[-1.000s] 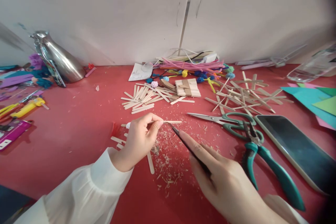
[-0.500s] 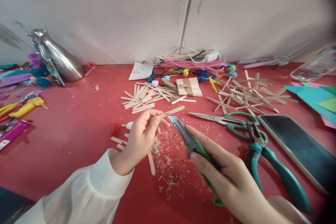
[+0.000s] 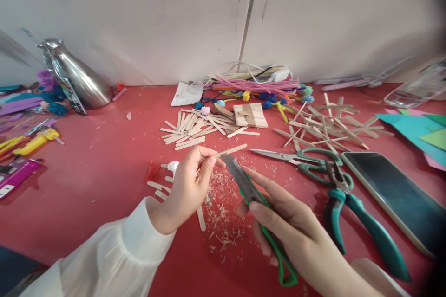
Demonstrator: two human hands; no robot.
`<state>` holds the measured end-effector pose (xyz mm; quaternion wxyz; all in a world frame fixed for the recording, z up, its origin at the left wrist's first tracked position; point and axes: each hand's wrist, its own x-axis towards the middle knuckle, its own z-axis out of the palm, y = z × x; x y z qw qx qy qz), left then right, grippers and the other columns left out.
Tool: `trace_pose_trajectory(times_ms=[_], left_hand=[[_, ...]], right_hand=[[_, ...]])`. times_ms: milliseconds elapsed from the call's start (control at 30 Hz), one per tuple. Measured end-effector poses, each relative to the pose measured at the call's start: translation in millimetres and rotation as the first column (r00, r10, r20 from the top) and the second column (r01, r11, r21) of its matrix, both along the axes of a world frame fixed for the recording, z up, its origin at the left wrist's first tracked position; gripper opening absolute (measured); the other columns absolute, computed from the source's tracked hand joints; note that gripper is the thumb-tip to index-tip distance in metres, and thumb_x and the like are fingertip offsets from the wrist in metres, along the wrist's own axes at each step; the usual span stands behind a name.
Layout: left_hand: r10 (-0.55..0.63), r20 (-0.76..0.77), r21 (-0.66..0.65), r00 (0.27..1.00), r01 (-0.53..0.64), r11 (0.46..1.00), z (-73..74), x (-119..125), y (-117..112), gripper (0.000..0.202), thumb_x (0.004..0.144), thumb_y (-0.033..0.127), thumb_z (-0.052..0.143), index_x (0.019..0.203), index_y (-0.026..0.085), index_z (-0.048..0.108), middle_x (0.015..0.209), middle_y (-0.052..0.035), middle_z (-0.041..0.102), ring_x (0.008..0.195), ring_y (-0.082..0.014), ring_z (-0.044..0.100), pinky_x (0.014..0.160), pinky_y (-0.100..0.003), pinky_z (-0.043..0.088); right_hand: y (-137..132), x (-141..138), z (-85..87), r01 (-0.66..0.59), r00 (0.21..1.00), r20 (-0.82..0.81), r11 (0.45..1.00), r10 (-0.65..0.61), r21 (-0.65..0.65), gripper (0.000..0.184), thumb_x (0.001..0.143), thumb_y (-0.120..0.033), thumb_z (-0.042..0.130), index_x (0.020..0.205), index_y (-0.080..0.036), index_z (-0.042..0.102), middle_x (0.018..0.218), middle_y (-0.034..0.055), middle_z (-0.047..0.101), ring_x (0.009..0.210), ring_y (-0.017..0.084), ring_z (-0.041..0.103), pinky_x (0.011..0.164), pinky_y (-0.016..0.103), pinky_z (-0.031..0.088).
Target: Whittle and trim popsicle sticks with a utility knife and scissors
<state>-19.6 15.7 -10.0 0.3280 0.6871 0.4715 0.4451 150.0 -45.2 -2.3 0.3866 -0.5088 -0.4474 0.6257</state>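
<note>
Pinched between the thumb and fingers of my left hand is a flat wooden craft stick, its free end pointing right. My right hand is wrapped round a green utility knife with the blade out. The blade tip lies at the stick, close to my left fingertips. Fine wood shavings cover the red table below both hands. Several craft sticks and a white lump lie beside my left hand, partly hidden by it.
Scissors, pliers and a phone lie to the right. Loose craft sticks, a banded bundle and pink pipe cleaners are behind. A steel jug stands at the back left; coloured paper lies far right.
The stick has turned in my left fingers and now shows more of its narrow edge. My right hand has brought the knife slightly left, its blade now against the stick.
</note>
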Motion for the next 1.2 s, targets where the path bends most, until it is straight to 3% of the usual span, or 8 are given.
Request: trace_pose_trajectory(times_ms=[233, 367, 633, 767, 900, 1067, 1133, 1200], left_hand=[[0.023, 0.045, -0.035, 0.999, -0.022, 0.999, -2.6, 2.2, 0.9, 0.015, 0.089, 0.032, 0.042, 0.089, 0.019, 0.049, 0.070, 0.0006, 0.057, 0.050, -0.0068, 0.044, 0.047, -0.020, 0.037], [0.021, 0.063, -0.042, 0.998, -0.018, 0.999, -3.1, 2.3, 0.4, 0.014, 0.090, 0.032, 0.042, 0.090, 0.019, 0.047, 0.078, -0.0018, 0.062, 0.056, -0.0077, 0.049, 0.049, -0.020, 0.039], [0.009, -0.118, 0.087, 0.993, 0.002, 0.996, -1.1, 0.7, -0.7, 0.012, 0.089, 0.028, 0.043, 0.089, 0.019, 0.050, 0.080, -0.0028, 0.065, 0.068, -0.0104, 0.058, 0.058, -0.022, 0.043], [0.054, -0.281, 0.143, 0.958, -0.014, 0.990, 1.3, -1.0, 1.0, 0.014, 0.088, 0.026, 0.042, 0.085, 0.018, 0.053, 0.076, -0.0022, 0.065, 0.059, -0.0097, 0.056, 0.053, -0.022, 0.040], [0.065, -0.219, 0.134, 0.973, -0.036, 0.990, 3.2, -4.0, 7.1, 0.011, 0.087, 0.024, 0.043, 0.084, 0.018, 0.052, 0.076, -0.0016, 0.065, 0.056, -0.0081, 0.053, 0.052, -0.021, 0.040], [0.102, 0.098, -0.072, 0.990, -0.096, 0.993, 7.8, -8.6, 16.4, 0.008, 0.084, 0.025, 0.048, 0.083, 0.017, 0.049, 0.065, -0.0003, 0.063, 0.045, -0.0063, 0.043, 0.045, -0.019, 0.037], [0.018, 0.154, -0.215, 0.988, 0.016, 0.976, 9.5, -7.6, 15.4, 0.010, 0.082, 0.027, 0.050, 0.080, 0.017, 0.051, 0.060, 0.0005, 0.061, 0.044, -0.0061, 0.043, 0.044, -0.019, 0.037], [-0.105, 0.169, -0.332, 0.980, 0.157, 0.930, 11.0, -5.1, 11.7, 0.012, 0.081, 0.028, 0.051, 0.078, 0.017, 0.053, 0.059, 0.0008, 0.060, 0.044, -0.0061, 0.043, 0.043, -0.018, 0.036]], right_hand=[[-2.6, -1.5, -0.8, 0.017, 0.998, -0.067, 1.000, -0.018, -0.001, 0.060, 0.082, -0.043, 0.050, 0.137, -0.025, 0.033, 0.043, -0.0080, 0.047, 0.034, 0.008, 0.044, 0.032, 0.018, 0.038], [-2.3, -1.2, -2.1, 0.031, 0.998, -0.048, 0.999, -0.031, 0.007, 0.058, 0.082, -0.042, 0.050, 0.136, -0.025, 0.035, 0.044, -0.0079, 0.047, 0.034, 0.008, 0.044, 0.032, 0.018, 0.039], [0.0, -2.2, 0.2, 0.033, 0.999, -0.016, 0.999, -0.034, -0.020, 0.059, 0.081, -0.043, 0.050, 0.136, -0.026, 0.035, 0.042, -0.0087, 0.046, 0.033, 0.008, 0.043, 0.032, 0.017, 0.038], [-0.8, -2.7, 0.3, 0.036, 0.998, 0.057, 0.999, -0.035, -0.012, 0.057, 0.082, -0.043, 0.049, 0.135, -0.026, 0.036, 0.043, -0.0087, 0.046, 0.032, 0.007, 0.041, 0.031, 0.017, 0.036], [4.4, 0.5, -2.6, 0.056, 0.991, 0.122, 0.998, -0.060, 0.043, 0.056, 0.080, -0.041, 0.051, 0.132, -0.025, 0.040, 0.048, -0.0083, 0.046, 0.033, 0.007, 0.039, 0.030, 0.018, 0.035], [15.8, 10.0, -3.3, 0.233, 0.967, 0.070, 0.959, -0.246, 0.162, 0.057, 0.076, -0.040, 0.056, 0.128, -0.023, 0.040, 0.059, -0.0055, 0.055, 0.035, 0.007, 0.041, 0.031, 0.019, 0.036], [18.2, 12.0, -2.7, 0.291, 0.954, 0.026, 0.941, -0.300, 0.169, 0.052, 0.074, -0.041, 0.060, 0.120, -0.023, 0.043, 0.056, -0.0069, 0.053, 0.037, 0.008, 0.043, 0.032, 0.018, 0.036], [19.0, 12.4, -2.1, 0.268, 0.962, 0.025, 0.956, -0.273, 0.114, 0.034, 0.073, -0.043, 0.061, 0.098, -0.021, 0.052, 0.048, -0.0083, 0.048, 0.037, 0.008, 0.043, 0.032, 0.017, 0.035]])
